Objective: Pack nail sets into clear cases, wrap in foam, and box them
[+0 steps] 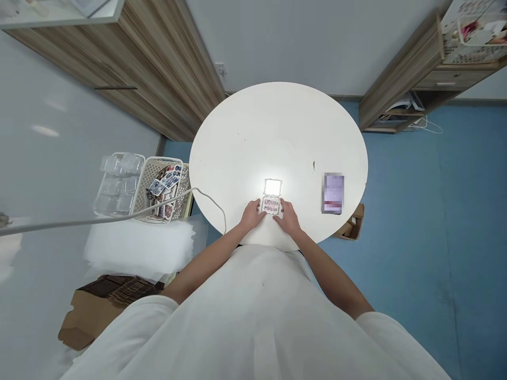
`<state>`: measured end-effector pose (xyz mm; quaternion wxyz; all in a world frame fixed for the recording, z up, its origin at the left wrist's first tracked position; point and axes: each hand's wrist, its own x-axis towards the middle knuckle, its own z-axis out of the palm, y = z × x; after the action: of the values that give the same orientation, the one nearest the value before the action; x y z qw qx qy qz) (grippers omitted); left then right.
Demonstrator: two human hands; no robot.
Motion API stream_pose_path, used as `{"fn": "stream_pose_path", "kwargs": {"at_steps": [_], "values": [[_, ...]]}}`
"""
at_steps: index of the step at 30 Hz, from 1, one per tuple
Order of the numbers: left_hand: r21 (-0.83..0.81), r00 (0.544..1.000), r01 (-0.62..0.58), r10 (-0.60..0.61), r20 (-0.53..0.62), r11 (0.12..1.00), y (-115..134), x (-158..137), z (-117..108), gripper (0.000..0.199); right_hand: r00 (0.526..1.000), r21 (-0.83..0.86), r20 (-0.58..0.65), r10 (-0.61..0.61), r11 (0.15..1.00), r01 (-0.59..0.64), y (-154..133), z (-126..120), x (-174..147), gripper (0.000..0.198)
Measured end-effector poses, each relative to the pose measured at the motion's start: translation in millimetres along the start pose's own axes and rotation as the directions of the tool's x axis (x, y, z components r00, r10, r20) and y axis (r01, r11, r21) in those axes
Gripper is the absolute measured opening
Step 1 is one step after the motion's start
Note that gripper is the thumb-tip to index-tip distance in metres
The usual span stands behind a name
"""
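Near the front edge of the white table [277, 126] lies a small clear plastic case [271, 205] with its lid [273, 186] raised open on the far side. Inside its base are small pinkish pieces in two rows that look like press-on nails. My left hand [252, 215] grips the case's left side, thumb at the near corner and fingers along the edge. On the opposite side my right hand [289, 217] holds it the same way. Exact finger contact is too small to make out fully.
A blurred purple item [333, 193] lies to the right on the table. A white cable [209, 196] crosses the table's left edge. Beyond that edge stand a white basket of printed cards [164, 182] and a basket of clear plastic boxes [119, 184]. Small dark marks dot the tabletop.
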<state>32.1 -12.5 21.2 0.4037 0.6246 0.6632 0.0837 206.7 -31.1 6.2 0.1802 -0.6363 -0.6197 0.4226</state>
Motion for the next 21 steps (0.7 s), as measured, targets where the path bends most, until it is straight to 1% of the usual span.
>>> {"fn": "stream_pose_path", "kwargs": {"at_steps": [2, 4, 7, 9, 15, 19, 21], "values": [[-0.082, 0.998, 0.065, -0.067, -0.013, 0.994, 0, 0, 2, 0.045, 0.997, 0.083, -0.006, 0.071, 0.994, -0.07, -4, 0, 0, 0.066], [-0.149, 0.993, 0.112, -0.117, -0.026, 0.983, 2, 2, 4, 0.042, 0.993, 0.139, -0.006, 0.122, 0.983, -0.12, -7, -1, 2, 0.063], [-0.221, 0.982, 0.172, -0.186, -0.043, 0.96, 3, 6, 7, 0.036, 0.986, 0.177, 0.017, 0.169, 0.97, -0.169, -8, -2, 8, 0.06], [-0.267, 0.976, 0.199, -0.216, -0.038, 0.943, 3, 7, 9, 0.031, 0.983, 0.196, 0.032, 0.178, 0.964, -0.181, -7, -2, 11, 0.058], [-0.414, 0.973, 0.205, -0.23, -0.011, 0.887, 0, 1, 10, 0.026, 0.984, 0.315, 0.019, 0.178, 0.933, -0.175, 1, 3, 9, 0.054], [-0.448, 0.975, 0.191, -0.223, -0.017, 0.873, -4, -5, 4, 0.029, 0.975, 0.419, 0.01, 0.221, 0.885, -0.205, -5, 7, 3, 0.052], [-0.469, 0.979, 0.178, -0.205, -0.007, 0.865, -7, -7, 0, 0.027, 0.973, 0.469, 0.0, 0.231, 0.859, -0.204, -11, 8, -1, 0.049]]}}
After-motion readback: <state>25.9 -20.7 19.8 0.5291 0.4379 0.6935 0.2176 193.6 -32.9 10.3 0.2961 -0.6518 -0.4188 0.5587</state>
